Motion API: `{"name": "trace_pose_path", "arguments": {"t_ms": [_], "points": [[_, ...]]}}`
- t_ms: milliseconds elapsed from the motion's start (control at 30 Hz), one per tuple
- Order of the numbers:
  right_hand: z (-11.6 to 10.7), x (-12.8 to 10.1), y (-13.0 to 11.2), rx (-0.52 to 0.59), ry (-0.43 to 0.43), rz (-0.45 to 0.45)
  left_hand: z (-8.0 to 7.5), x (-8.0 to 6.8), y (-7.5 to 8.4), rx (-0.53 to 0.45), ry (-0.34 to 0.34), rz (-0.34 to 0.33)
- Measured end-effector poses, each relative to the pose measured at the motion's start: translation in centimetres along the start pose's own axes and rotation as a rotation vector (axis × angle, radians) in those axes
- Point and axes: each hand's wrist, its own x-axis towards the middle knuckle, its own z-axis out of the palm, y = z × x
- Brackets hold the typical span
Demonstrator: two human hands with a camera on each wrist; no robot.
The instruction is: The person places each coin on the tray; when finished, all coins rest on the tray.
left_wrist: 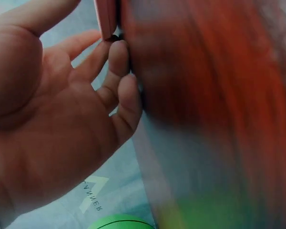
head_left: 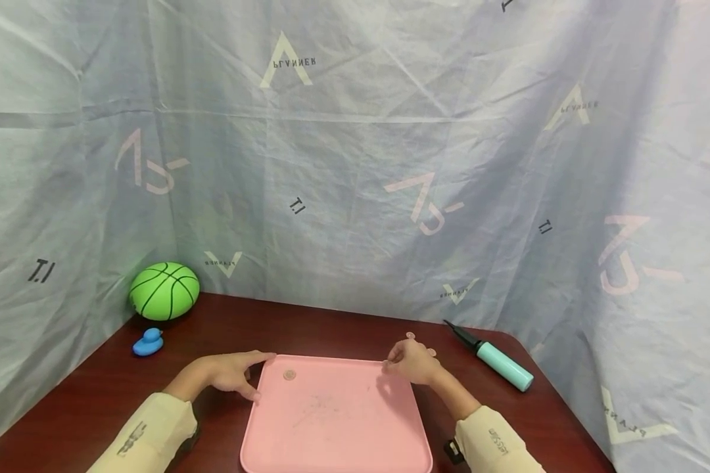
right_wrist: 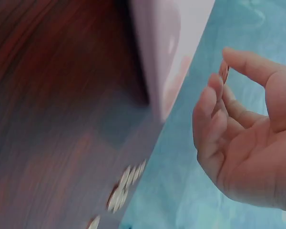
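A pink tray (head_left: 334, 420) lies on the dark table. Its far left corner is spanned by my left hand (head_left: 231, 372), with the index finger at the back rim and the thumb against the left side. One round coin (head_left: 289, 375) rests on the tray near that corner. Above the tray's far right corner, my right hand (head_left: 413, 361) pinches another coin (right_wrist: 224, 71) between thumb and fingers. Beyond this hand, several coins (right_wrist: 119, 195) lie on the table, partly hidden in the head view. In the left wrist view, the tray's edge (left_wrist: 106, 21) meets my fingertips.
A green ball (head_left: 164, 291) and a blue toy duck (head_left: 148, 342) sit at the table's left. A teal and black hand pump (head_left: 504, 365) lies to the right. A hanging printed cloth (head_left: 343, 164) encloses the table (head_left: 236, 316) at the back and sides.
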Motion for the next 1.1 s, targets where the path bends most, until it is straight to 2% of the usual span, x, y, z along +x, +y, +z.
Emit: {"name": "trace_pose_path", "arguments": {"t_ms": [100,167,333,467,633,833,1100], "points": [[1.1,0.5,-1.3,0.042,-0.049,-0.010,-0.1,0.2,-0.1,-0.014,-0.016,0.008],[1.8,0.9,-2.2,0.047,-0.086,-0.051,-0.3,0.2,-0.1,-0.018,-0.023,0.015],[3.4,1.7,-4.2,-0.019,-0.189,-0.159,-0.4,0.1,-0.4,-0.035,-0.037,0.020],[4.4,1.9,-5.3,-0.084,-0.276,-0.185,-0.2,0.4,-0.6,-0.072,-0.040,0.017],[5.2,2.2,-6.0,-0.138,-0.267,-0.167,0.1,0.9,-0.5,-0.048,-0.019,-0.007],[5.9,2.7,-6.6,-0.126,-0.263,-0.141,0.3,1.1,-0.4,-0.031,-0.028,-0.053],[7.0,3.6,-8.0,-0.115,-0.259,-0.100,0.3,0.9,-0.4,-0.005,-0.032,-0.071]]}}
